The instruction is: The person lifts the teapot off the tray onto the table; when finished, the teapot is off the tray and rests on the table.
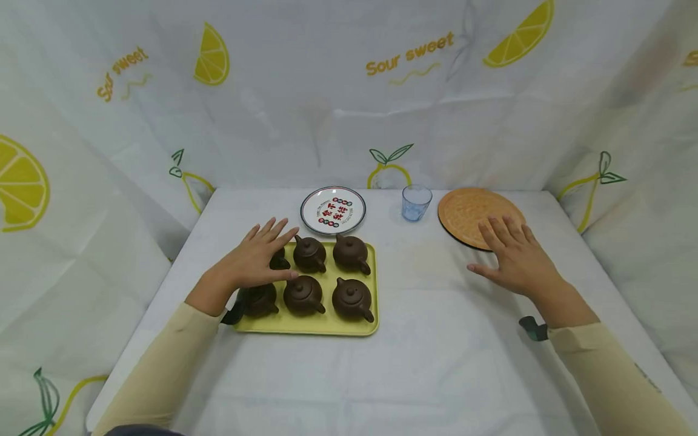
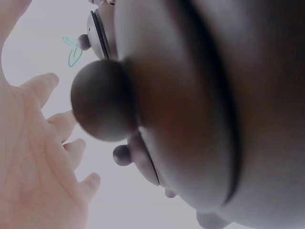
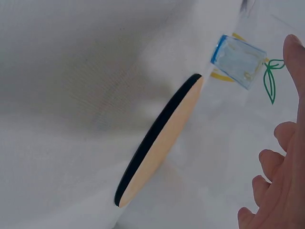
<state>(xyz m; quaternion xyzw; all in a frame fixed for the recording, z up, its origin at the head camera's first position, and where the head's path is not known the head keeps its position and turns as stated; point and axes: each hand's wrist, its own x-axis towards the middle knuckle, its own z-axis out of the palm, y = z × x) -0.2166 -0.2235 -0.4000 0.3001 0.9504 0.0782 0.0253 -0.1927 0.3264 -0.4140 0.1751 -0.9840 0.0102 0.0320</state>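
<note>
Fingers spread, my left hand [image 1: 256, 257] hovers over the left part of a yellow tray [image 1: 313, 330] and holds nothing. Several dark brown teapots [image 1: 351, 300] stand in two rows on this tray; the hand partly hides those at the left. One teapot [image 2: 176, 105] looms large in the left wrist view, beside the open palm [image 2: 38, 152]. On the right, my other hand [image 1: 515, 260] is held above the white cloth, fingers extended and empty. Nearest to it lies a round, tan, wood-coloured board [image 1: 469, 212] with a dark edge, also in the right wrist view.
Behind the tray lies a round white plate [image 1: 354, 212] with a dark rim and red print. A bluish clear glass [image 1: 416, 204] stands between plate and board. White lemon-printed cloth [image 1: 305, 109] hangs around the back and sides of the table [image 1: 436, 363].
</note>
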